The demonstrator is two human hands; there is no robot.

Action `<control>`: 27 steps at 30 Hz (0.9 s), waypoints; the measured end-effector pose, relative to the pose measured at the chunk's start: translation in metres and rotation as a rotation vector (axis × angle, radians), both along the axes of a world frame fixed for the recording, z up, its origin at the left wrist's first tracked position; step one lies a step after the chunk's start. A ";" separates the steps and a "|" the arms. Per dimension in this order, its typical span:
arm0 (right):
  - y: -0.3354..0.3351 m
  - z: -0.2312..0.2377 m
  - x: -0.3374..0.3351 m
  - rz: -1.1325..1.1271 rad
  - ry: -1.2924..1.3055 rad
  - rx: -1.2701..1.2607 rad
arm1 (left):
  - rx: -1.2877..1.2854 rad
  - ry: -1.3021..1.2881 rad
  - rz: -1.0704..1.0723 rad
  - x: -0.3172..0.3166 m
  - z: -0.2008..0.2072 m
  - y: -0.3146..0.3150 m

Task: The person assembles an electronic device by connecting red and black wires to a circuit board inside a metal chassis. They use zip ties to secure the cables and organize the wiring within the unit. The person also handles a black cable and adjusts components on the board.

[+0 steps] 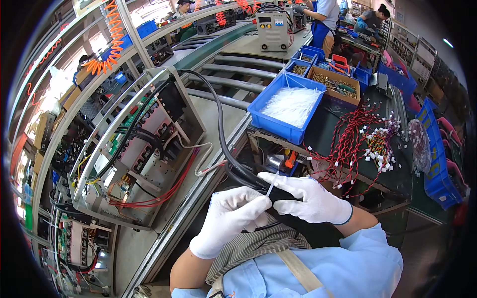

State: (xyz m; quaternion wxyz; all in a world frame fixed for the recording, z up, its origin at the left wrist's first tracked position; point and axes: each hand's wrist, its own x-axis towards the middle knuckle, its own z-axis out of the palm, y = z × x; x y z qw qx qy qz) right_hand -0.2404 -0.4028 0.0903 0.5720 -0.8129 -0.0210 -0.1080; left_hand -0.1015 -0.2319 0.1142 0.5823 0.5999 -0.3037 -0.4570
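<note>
In the head view, the person's left hand (pixel 232 217), in a white knit glove, is pinching a thin white cable tie (pixel 271 187) between thumb and fingers; the right hand (pixel 318 202), gloved alike, is reaching in from the other side with its fingers bent around the thick black cable (pixel 243 177), though how firmly it is gripping cannot be told. The cable tie is standing tilted between the hands, just in front of the cable, which is arching over from an open machine chassis (pixel 141 149) on the left. Red wires (pixel 174 186) are running along the lower edge of that chassis, and metal conveyor rollers (pixel 238 82) are lying beyond it. To the right of the rollers, a blue bin (pixel 284 128) is holding a heap of white cable ties (pixel 292 107), with a cardboard box (pixel 343 94) of brass-coloured hardware beside it. Twisted red-and-black wires (pixel 343 141) with white connectors are spreading over the dark table (pixel 400 181). Farther back, a grey power unit (pixel 272 32) is standing upright.
</note>
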 end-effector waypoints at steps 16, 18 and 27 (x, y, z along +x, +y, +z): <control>0.002 -0.002 0.003 -0.041 0.151 0.215 | -0.013 0.015 0.013 0.004 -0.008 -0.008; 0.003 -0.006 0.005 -0.050 0.080 0.149 | -0.015 0.007 0.028 0.003 -0.007 -0.009; 0.006 -0.010 0.012 -0.034 0.048 0.194 | -0.024 -0.039 0.035 0.008 -0.012 -0.004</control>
